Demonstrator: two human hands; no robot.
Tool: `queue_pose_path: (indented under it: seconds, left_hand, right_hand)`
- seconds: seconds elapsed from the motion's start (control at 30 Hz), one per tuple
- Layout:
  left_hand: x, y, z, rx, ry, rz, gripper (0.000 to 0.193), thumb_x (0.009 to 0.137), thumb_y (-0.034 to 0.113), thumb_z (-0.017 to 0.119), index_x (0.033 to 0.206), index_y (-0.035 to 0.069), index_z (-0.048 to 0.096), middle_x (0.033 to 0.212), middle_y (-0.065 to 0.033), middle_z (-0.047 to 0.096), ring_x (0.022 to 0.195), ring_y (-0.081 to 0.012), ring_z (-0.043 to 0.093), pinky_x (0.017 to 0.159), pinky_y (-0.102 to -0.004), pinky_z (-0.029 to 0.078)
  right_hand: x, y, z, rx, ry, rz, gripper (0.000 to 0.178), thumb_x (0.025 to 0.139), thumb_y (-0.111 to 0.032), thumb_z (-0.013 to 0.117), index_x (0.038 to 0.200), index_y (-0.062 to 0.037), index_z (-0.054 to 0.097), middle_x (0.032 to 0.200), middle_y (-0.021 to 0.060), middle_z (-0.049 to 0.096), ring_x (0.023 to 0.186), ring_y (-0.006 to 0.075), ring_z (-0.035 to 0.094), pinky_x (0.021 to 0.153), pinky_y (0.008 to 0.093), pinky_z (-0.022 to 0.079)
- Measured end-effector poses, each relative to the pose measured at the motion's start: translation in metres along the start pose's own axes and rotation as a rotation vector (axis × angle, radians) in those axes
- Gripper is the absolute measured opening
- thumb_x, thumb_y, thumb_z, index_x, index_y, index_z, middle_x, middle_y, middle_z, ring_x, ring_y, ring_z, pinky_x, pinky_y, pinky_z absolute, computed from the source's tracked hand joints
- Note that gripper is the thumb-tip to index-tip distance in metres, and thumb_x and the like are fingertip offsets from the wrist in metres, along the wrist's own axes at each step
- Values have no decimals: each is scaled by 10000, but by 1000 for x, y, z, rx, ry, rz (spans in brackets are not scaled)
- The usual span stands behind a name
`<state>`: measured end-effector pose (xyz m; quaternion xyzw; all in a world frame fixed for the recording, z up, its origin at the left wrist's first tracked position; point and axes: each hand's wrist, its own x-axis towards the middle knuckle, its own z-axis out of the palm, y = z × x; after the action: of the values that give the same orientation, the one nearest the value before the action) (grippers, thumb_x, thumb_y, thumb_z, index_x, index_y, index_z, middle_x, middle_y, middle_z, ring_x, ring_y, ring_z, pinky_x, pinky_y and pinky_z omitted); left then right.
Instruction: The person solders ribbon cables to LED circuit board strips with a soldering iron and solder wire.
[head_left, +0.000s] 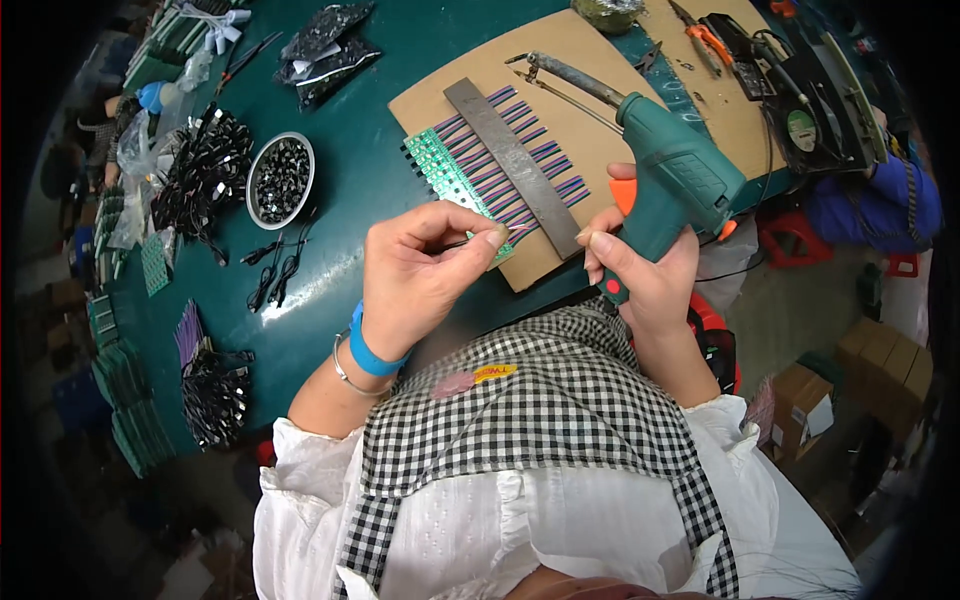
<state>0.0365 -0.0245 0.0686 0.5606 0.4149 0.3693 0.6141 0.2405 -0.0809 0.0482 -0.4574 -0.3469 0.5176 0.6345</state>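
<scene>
The gun-shaped plastic soldering tool [683, 165] is dark teal green, its curved trigger [624, 196] bright orange. The rectangular circuit-board panel [445, 172] is green and white, the thin wires [480, 160] purple, pink and black, the flat metal bar [515, 155] dull grey. Black-and-white checks pattern the cloth apron [530, 435]; the wristband [375, 350] is plain blue.

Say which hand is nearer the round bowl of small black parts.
Left. The left hand is right of the bowl and lower in the picture; the right hand is farther right, holding the green soldering gun.
</scene>
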Motion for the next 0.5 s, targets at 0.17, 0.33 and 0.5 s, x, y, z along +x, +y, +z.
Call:
queue_pose_path:
  seconds: [0.17,0.33,0.5]
  left_hand:
    - [10,-15,-13,199,53,1,41,799,30,705,810,-8,696,705,-22,668,632,-42,586,558,-196,452]
    - [14,-37,-21,615,14,69,52,686,49,694,680,14,655,610,-91,612,495,-174,571,491,-281,457]
    - [13,-44,-13,721,60,116,88,684,68,693,644,29,625,598,-87,601,467,-196,552,470,-305,447]
  right_hand:
    - [4,-4,4,-113,6,61,565,789,1,650,1292,68,403,775,159,629,592,143,586,523,245,480]
    - [-4,-5,-14,-186,-10,86,560,773,32,623,1284,91,401,755,172,621,534,150,555,508,249,475]
    - [-22,-3,-31,-196,55,34,606,747,-44,661,1248,151,382,767,187,587,491,164,536,426,235,438]
